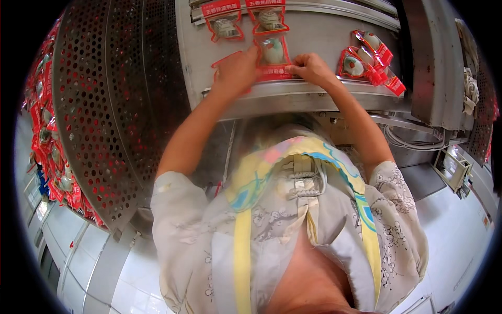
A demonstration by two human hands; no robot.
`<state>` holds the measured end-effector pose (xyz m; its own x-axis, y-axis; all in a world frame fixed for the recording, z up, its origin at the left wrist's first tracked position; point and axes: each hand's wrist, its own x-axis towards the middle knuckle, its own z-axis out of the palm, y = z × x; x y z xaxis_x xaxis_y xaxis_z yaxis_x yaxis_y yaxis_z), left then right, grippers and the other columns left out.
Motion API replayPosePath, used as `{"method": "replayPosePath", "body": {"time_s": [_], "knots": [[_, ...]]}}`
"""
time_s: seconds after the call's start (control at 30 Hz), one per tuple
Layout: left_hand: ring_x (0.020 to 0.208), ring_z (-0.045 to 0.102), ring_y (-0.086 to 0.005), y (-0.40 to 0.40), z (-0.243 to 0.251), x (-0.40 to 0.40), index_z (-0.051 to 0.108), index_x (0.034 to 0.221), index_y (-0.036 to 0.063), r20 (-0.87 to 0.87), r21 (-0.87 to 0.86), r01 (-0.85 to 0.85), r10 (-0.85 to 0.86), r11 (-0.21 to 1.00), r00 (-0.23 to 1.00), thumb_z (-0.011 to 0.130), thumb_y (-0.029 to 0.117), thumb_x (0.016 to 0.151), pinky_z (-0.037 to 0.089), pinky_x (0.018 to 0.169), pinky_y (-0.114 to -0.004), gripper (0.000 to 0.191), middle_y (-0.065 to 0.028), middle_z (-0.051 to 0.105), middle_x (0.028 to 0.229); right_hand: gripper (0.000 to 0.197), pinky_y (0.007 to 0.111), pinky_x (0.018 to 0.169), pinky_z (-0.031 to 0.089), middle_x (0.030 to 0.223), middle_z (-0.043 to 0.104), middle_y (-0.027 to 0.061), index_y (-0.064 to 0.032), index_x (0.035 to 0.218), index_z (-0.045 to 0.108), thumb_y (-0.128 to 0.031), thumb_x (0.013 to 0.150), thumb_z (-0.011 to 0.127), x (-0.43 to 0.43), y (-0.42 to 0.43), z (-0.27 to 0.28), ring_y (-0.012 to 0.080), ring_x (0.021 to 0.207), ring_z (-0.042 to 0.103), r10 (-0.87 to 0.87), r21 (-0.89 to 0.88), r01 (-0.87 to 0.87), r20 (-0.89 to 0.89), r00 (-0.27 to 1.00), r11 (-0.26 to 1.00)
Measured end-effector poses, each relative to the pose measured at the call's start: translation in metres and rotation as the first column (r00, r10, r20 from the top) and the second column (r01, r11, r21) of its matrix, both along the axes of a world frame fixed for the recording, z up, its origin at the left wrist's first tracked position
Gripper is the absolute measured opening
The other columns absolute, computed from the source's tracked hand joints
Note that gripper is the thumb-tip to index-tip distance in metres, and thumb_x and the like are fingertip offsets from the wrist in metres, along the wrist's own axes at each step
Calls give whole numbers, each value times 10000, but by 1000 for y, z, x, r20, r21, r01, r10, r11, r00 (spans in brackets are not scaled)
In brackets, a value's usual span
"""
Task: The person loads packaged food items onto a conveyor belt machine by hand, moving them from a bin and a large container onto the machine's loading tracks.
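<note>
A clear plastic packet with a red printed border (273, 55) holds a pale greenish egg and lies at the near edge of a metal work surface (313, 35). My right hand (313, 70) pinches its lower right corner, thumb on top. My left hand (238, 70) reaches to its left edge; the fingertips are partly hidden. Under that hand, another red-edged packet (224, 62) is mostly covered. Beyond my hands, two more egg packets, a left one (226, 28) and a right one (269, 19), lie with their red headers at a metal bar (313, 6).
Several egg packets (366, 59) lie heaped at the surface's right. To the left stands a perforated metal panel (98, 98), with many red packets (51, 129) beyond it. A metal housing (441, 62) bounds the right side, with coiled cables (415, 145) below.
</note>
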<state>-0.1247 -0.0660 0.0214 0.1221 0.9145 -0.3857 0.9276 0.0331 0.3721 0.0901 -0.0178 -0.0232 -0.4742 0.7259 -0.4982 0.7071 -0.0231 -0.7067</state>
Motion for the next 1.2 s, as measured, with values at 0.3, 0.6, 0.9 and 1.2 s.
{"method": "replayPosePath", "body": {"time_s": [0.3, 0.6, 0.9, 1.2], "knots": [[798, 615, -342, 3, -7, 1, 521, 1100, 81, -97, -25, 38, -40, 999, 995, 722, 227, 684, 472, 688, -451, 485, -140, 644, 847, 308, 359, 604, 452, 664, 592, 146, -18, 767, 644, -324, 755, 675, -2, -3, 13, 238, 622, 580, 119, 145, -142, 155, 981, 979], [830, 618, -332, -1, -9, 3, 526, 992, 58, 51, -19, -190, 191, 982, 980, 659, 160, 704, 474, 710, -443, 333, -127, 652, 863, 275, 361, 648, 473, 758, 646, 128, -68, 835, 679, -323, 731, 684, 4, 4, 5, 280, 683, 598, 26, -80, -25, 8, 1000, 996], [779, 594, -292, -38, 12, 13, 546, 956, 93, 62, 387, 41, -70, 921, 996, 654, 167, 722, 469, 651, -433, 269, -75, 589, 802, 167, 339, 627, 471, 859, 590, 94, -75, 893, 644, -218, 806, 643, 50, -7, 64, 254, 672, 583, -101, 493, 142, -109, 989, 859], [772, 579, -278, -47, 14, 20, 604, 901, 81, 170, 310, 243, -305, 919, 937, 673, 185, 731, 465, 618, -372, 212, -84, 567, 825, 199, 385, 696, 446, 825, 587, 82, -80, 851, 606, -183, 707, 698, 146, -7, 89, 289, 792, 564, -177, 746, -259, 449, 876, 614]]}}
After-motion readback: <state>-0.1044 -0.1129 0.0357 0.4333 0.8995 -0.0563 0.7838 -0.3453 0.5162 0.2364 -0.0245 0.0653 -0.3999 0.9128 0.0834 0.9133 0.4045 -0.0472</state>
